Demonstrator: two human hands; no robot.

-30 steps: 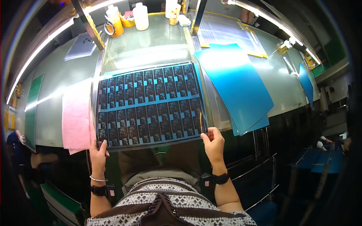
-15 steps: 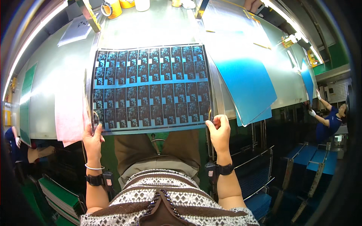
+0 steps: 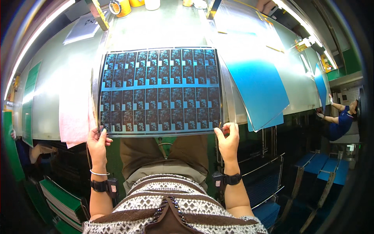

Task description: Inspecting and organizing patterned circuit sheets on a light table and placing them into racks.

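A blue circuit panel (image 3: 159,88) lies before me on the bright table, with rows of dark circuit patterns across it. My left hand (image 3: 99,141) pinches its near left corner between thumb and fingers. At the near right corner, my right hand (image 3: 228,141) grips the edge with the thumb on top and the fingers curled. The panel's near edge reaches the table's front edge, above my lap. Both wrists wear black straps, each with a small box.
Blue sheets (image 3: 259,93) lie to the right; a pink sheet (image 3: 74,113) and a green panel (image 3: 31,103) lie left. An orange roll (image 3: 121,7) and a white container (image 3: 152,4) stand at the back. Racks of green boards (image 3: 62,195) stand below left. A co-worker (image 3: 342,121) stands far right.
The whole view has shifted slightly; the panel has moved a little to the right, both hands still on its corners. At the far left, an upright green board has come into view.
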